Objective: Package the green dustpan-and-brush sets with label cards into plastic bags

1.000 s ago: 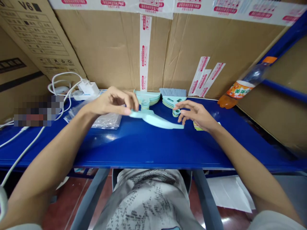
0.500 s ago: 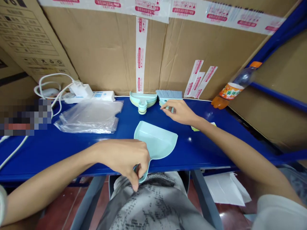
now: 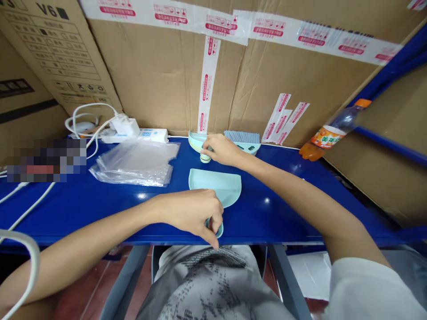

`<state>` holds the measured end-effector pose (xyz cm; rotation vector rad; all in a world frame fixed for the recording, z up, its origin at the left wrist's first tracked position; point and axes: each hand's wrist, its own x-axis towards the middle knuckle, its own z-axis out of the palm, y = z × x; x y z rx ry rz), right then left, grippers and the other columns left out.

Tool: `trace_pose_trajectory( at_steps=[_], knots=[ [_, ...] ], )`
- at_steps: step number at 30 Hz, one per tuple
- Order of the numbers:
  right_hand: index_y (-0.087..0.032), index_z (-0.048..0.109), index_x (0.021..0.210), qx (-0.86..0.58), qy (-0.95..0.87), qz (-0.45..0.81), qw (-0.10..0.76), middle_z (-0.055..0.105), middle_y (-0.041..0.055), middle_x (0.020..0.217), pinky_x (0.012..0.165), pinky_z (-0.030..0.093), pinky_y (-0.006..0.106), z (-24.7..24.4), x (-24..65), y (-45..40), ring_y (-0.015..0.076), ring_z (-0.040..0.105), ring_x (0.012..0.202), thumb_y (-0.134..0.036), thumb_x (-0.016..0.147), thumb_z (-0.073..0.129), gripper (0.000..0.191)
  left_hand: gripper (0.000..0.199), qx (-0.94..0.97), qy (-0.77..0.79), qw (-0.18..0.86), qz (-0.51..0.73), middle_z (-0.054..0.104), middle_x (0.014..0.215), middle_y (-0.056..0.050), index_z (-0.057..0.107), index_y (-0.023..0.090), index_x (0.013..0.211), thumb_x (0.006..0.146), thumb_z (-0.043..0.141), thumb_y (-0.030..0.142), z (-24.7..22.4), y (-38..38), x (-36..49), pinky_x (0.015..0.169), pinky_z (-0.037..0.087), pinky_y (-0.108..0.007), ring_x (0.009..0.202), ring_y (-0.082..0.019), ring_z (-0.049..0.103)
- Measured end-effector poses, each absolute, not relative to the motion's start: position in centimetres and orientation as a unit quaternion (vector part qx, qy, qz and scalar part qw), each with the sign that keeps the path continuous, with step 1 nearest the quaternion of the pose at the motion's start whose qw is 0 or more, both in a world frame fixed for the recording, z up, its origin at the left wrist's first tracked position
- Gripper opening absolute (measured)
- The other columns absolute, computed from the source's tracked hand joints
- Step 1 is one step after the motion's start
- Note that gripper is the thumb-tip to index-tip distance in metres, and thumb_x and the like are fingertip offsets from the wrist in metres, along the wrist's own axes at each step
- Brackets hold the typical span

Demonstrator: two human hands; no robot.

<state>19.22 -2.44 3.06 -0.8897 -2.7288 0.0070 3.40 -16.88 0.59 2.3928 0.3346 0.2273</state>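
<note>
A pale mint dustpan [image 3: 220, 186] lies on the blue table, its flat edge facing away from me. My left hand [image 3: 195, 218] is closed around its handle, which is partly covered by my fingers. Farther back, several nested dustpans [image 3: 196, 141] in mint and pale yellow stand against the cardboard. My right hand [image 3: 220, 150] pinches the handle end of that stack from the right, covering much of it. Just right of it are the small brushes [image 3: 243, 137], with blue-grey bristles and mint bodies, partly behind my right wrist.
Clear plastic bags [image 3: 136, 162] lie in a pile at the left, near a white power strip [image 3: 153, 134] and cables. An orange drink bottle [image 3: 330, 133] leans at the right. Cardboard [image 3: 160, 80] walls the back of the blue table [image 3: 283, 218].
My right hand has moved left from the brushes to the handles of the stacked dustpans. The dustpan under my left hand has turned straighter. The view has shifted slightly.
</note>
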Motion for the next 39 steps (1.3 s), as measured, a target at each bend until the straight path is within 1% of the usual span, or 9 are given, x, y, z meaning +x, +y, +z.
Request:
trace_pose_trajectory(
  at_steps=[5, 9, 15, 18, 19, 22, 27, 35, 39],
  knots=[
    [-0.014, 0.082, 0.09, -0.31, -0.929, 0.007, 0.202, 0.074, 0.0099, 0.094, 0.082, 0.042, 0.034, 3.8, 19.9, -1.4, 0.0211, 0.062, 0.085, -0.028, 0.106, 0.064, 0.028, 0.032, 0.899, 0.15, 0.406, 0.068, 0.081, 0.08, -0.003, 0.081, 0.018, 0.077, 0.086, 0.094, 0.045, 0.5, -16.8, 3.2, 0.063, 0.045, -0.025, 0.067, -0.013, 0.071],
    [-0.016, 0.081, 0.092, -0.29, -0.91, -0.016, 0.296, 0.075, 0.0115, 0.096, 0.087, 0.048, 0.038, 5.9, 21.2, -2.0, 0.0243, 0.065, 0.089, -0.034, 0.111, 0.059, 0.035, 0.034, 0.906, 0.166, 0.385, 0.051, 0.082, 0.08, -0.004, 0.081, 0.017, 0.076, 0.085, 0.094, 0.048, 0.8, -16.8, 2.9, 0.062, 0.045, -0.025, 0.068, -0.014, 0.072],
    [-0.02, 0.077, 0.088, -0.212, -0.881, -0.121, 0.405, 0.076, 0.0057, 0.093, 0.078, 0.053, 0.034, 8.4, 27.9, -10.2, 0.0204, 0.071, 0.084, -0.033, 0.111, 0.064, 0.03, 0.03, 0.903, 0.179, 0.389, 0.038, 0.081, 0.075, -0.004, 0.081, 0.017, 0.074, 0.083, 0.097, 0.042, 1.3, -16.6, 2.5, 0.059, 0.043, -0.023, 0.062, -0.012, 0.069],
    [-0.023, 0.076, 0.097, -0.201, -0.889, -0.179, 0.371, 0.078, 0.0027, 0.098, 0.069, 0.054, 0.027, 6.4, 32.9, -16.8, 0.0151, 0.073, 0.079, -0.019, 0.104, 0.075, 0.008, 0.029, 0.89, 0.181, 0.417, 0.006, 0.082, 0.074, -0.003, 0.081, 0.018, 0.073, 0.079, 0.1, 0.039, 1.6, -16.5, 2.1, 0.057, 0.044, -0.022, 0.06, -0.012, 0.069],
    [-0.023, 0.076, 0.101, -0.203, -0.894, -0.196, 0.348, 0.079, 0.0024, 0.099, 0.069, 0.055, 0.027, 5.3, 34.5, -18.8, 0.014, 0.072, 0.077, -0.015, 0.101, 0.077, 0.008, 0.029, 0.886, 0.184, 0.425, -0.014, 0.081, 0.072, -0.002, 0.081, 0.018, 0.073, 0.078, 0.1, 0.039, 1.7, -16.5, 1.9, 0.056, 0.044, -0.022, 0.057, -0.011, 0.067],
    [-0.016, 0.075, 0.118, -0.187, -0.911, -0.23, 0.289, 0.081, 0.0093, 0.109, 0.084, 0.062, 0.032, 1.7, 37.7, -23.5, 0.0209, 0.077, 0.094, -0.007, 0.1, 0.074, 0.02, 0.032, 0.868, 0.207, 0.445, -0.074, 0.078, 0.066, -0.001, 0.08, 0.018, 0.074, 0.078, 0.099, 0.044, 2.1, -16.4, 1.3, 0.052, 0.044, -0.022, 0.05, -0.012, 0.063],
    [-0.012, 0.073, 0.108, -0.14, -0.939, -0.191, 0.25, 0.078, 0.0121, 0.1, 0.078, 0.065, 0.036, -1.1, 37.2, -25.7, 0.0221, 0.075, 0.087, -0.004, 0.106, 0.057, 0.018, 0.03, 0.855, 0.273, 0.43, -0.097, 0.076, 0.065, -0.001, 0.081, 0.018, 0.077, 0.077, 0.099, 0.042, 2.5, -16.2, 0.7, 0.053, 0.046, -0.022, 0.052, -0.013, 0.064],
    [-0.018, 0.069, 0.098, -0.153, -0.95, -0.173, 0.211, 0.074, 0.0065, 0.093, 0.067, 0.058, 0.03, -2.2, 35.9, -23.9, 0.0163, 0.069, 0.076, -0.011, 0.107, 0.062, 0.013, 0.02, 0.856, 0.306, 0.405, -0.099, 0.077, 0.068, -0.001, 0.082, 0.018, 0.08, 0.077, 0.097, 0.032, 2.8, -15.7, 0.4, 0.055, 0.046, -0.023, 0.058, -0.015, 0.069],
    [-0.017, 0.067, 0.092, -0.179, -0.96, -0.143, 0.163, 0.071, 0.0057, 0.093, 0.059, 0.048, 0.029, -2.5, 36.1, -22.9, 0.0132, 0.064, 0.068, -0.019, 0.114, 0.055, 0.025, 0.02, 0.837, 0.321, 0.428, -0.114, 0.075, 0.063, 0.0, 0.079, 0.018, 0.077, 0.076, 0.096, 0.027, 3.0, -15.8, 0.3, 0.05, 0.045, -0.022, 0.052, -0.014, 0.066]
  ],
)
